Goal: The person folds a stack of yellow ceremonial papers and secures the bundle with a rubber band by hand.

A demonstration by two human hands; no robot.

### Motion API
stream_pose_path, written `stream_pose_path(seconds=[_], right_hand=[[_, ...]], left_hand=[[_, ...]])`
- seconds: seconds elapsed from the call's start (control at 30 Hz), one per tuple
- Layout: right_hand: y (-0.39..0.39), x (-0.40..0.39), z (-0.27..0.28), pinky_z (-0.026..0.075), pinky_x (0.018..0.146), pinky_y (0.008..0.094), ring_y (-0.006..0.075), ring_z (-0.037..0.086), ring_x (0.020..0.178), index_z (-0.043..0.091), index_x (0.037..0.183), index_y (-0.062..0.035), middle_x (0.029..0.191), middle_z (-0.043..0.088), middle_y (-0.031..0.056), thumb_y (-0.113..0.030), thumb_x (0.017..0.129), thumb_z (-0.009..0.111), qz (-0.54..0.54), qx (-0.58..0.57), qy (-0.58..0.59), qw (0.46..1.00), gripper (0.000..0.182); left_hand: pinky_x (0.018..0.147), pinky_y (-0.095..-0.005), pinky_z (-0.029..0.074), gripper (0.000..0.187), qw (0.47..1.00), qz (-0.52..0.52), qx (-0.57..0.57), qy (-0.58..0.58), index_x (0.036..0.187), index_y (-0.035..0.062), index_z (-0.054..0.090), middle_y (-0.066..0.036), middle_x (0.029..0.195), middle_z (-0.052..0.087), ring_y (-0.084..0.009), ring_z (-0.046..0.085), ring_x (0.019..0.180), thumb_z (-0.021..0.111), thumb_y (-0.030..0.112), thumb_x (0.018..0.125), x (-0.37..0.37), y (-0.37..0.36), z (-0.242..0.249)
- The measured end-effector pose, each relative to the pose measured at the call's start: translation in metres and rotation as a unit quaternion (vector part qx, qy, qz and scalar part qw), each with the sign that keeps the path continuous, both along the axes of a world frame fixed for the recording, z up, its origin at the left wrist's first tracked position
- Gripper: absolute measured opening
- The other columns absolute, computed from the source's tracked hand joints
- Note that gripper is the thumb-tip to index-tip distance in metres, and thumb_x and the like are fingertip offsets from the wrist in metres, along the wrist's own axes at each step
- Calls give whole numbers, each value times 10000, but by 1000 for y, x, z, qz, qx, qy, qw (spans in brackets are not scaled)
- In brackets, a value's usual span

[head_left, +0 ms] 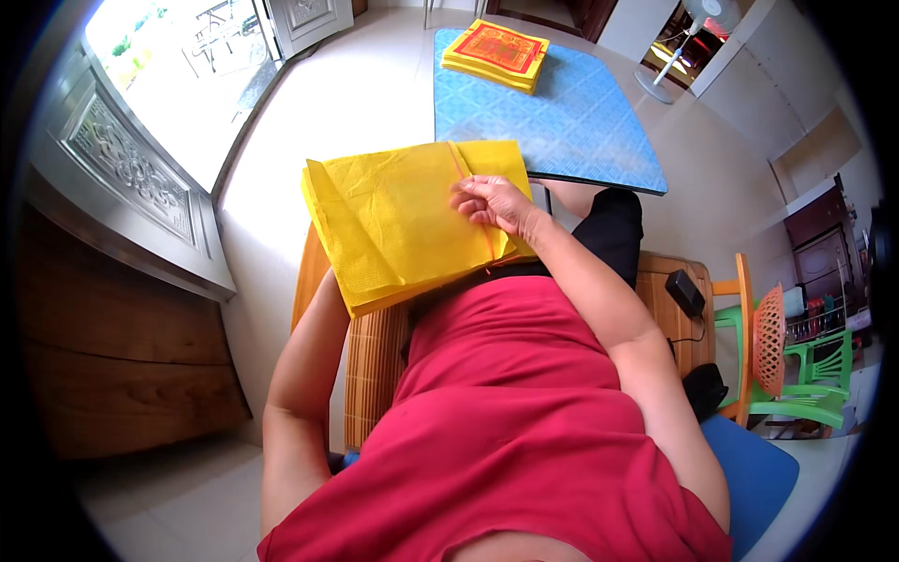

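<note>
A thick bundle of yellow paper sheets (393,211) lies tilted over my lap, creased along its left side. Across its right part runs a thin red string (457,161), with loose ends near the lower edge. Over that string is my right hand (494,201), its fingers curled and pinched together where the string passes beneath them. The fingertips are slightly blurred. My left forearm (314,323) reaches up under the left end of the bundle, and the paper hides my left hand and its fingers.
On a blue-topped table (599,131) ahead rests another yellow paper stack (493,54) with a red printed design. A wooden bench seat (375,384) is under me. To the right are a black adapter (685,292), an orange basket (769,339) and green chairs (819,375). An open door (131,169) stands left.
</note>
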State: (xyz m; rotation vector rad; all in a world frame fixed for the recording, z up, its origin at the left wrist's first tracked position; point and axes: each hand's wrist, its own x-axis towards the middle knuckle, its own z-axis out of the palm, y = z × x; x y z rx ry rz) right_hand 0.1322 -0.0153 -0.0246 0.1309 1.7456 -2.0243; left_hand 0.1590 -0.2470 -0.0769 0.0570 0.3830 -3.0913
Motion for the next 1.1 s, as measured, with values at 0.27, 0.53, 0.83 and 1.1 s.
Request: stream_pose_path(seconds=[0.27,0.53,0.83,1.1], right_hand=[[3,-4,-6,522,590,204,86,644,721,618,1110,-35,919,685,71,-239,959,527,9,-24,-7,1000,270],[5,-6,-9,543,585,183,58,661,709,590,1130,-27,914,694,53,-220,981,508,19,-46,-17,999,258],[5,-7,-8,549,584,187,57,660,697,584,1131,-22,911,695,55,-215,986,496,17,-37,-10,999,257],[2,-3,-5,512,628,214,89,638,744,626,1110,-48,925,686,66,-248,952,541,3,-9,-8,1000,269]], left_hand=[[939,-514,307,697,999,13,3,-37,1395,93,355,-200,1335,287,-305,283,1224,531,522,875,-7,0,-15],[942,-518,303,702,995,23,4,-96,1397,94,353,-202,1340,281,-308,276,1229,532,525,873,-13,-10,-50],[945,-523,297,709,997,33,36,-64,1400,95,350,-205,1345,273,-311,268,1234,533,529,870,-18,8,-30],[948,-526,292,714,998,34,55,-21,1402,96,348,-207,1350,267,-313,262,1239,535,533,868,-6,8,-9]])
